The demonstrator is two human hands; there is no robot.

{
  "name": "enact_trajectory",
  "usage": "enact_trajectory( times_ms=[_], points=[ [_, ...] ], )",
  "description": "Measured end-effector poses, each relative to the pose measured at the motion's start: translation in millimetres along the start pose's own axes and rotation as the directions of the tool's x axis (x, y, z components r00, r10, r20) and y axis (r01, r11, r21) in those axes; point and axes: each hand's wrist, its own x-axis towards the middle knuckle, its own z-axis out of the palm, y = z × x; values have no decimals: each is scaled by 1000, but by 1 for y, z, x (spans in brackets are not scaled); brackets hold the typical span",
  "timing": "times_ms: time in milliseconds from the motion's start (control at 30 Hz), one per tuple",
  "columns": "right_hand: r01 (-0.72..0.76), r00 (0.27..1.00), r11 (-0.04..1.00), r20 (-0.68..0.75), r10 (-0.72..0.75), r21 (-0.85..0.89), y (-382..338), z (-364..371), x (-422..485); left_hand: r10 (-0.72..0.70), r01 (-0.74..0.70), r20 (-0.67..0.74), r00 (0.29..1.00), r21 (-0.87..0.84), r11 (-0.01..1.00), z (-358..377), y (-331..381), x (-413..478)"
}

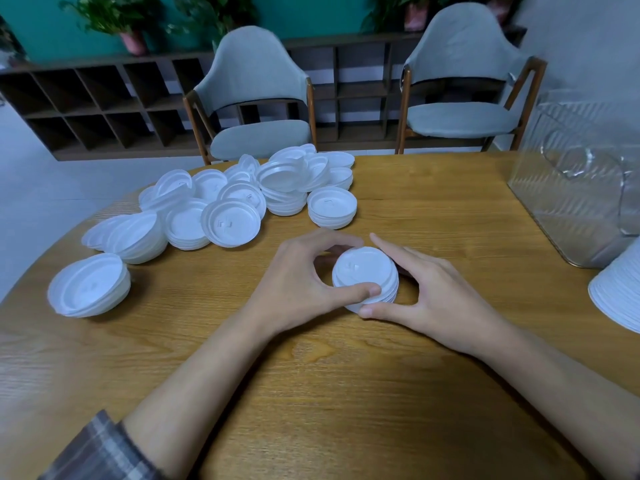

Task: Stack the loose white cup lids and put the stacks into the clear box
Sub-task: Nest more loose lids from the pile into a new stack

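In the head view, a short stack of lids [363,276] stands on the wooden table [346,403], near the middle and well apart from the clear box [568,188] at the right. The stack is clasped from both sides. The left hand [304,282] is curled round it, thumb on the near edge and forefinger arched over the far edge. The right hand [440,299] is set against the other side, its thumb tucked under the near rim and its longer fingers laid along the far side, so the stack is pinched between the two.

A heap of loose lids [221,209] is spread across the far left of the table, with a small neat pile [331,206] just beyond the hands. A further white stack [620,296] is cut off at the right edge.

Trouble is most likely to come from uneven pressure. If one side is squeezed harder, the lids may be skewed or popped out of their nesting. If the stack is lifted by its upper lids alone, the lower ones may be left behind or dropped. The white stack at the right could be knocked on the way to the box.

The top lid faces upward with its sip tab showing. The stacking axis is roughly vertical, though the stack looks wider than tall.
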Motion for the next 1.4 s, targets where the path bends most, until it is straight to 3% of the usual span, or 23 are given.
enact_trajectory(
  times_ms=[633, 700, 833, 1033, 1267, 1400],
  points=[
    [25, 1000, 997, -4, -25, -77, -1, 3, 0, 52, -56, 48, 997, 70, 996, 5, -5, 3],
    [33, 999, 995, -11, -34, -89, 0, 3, 0, 59, -59, 4, 998, 66, 996, 5, -9, 5],
    [12, 999, 994, -42, -16, -109, 3, 4, 1, 121, -71, -168, 978, 277, 958, -6, -36, 14],
    [-44, 994, 991, -103, 31, -130, 4, -2, 2, 198, -128, -77, 977, 530, 838, -1, -53, 31],
    [-52, 995, 991, -94, 41, -121, 9, -4, 2, 227, -108, -109, 968, 636, 764, 0, -55, 49],
    [-54, 995, 993, -89, 45, -106, 10, -4, 2, 235, -109, -138, 962, 598, 794, -2, -47, 39]
  ],
)
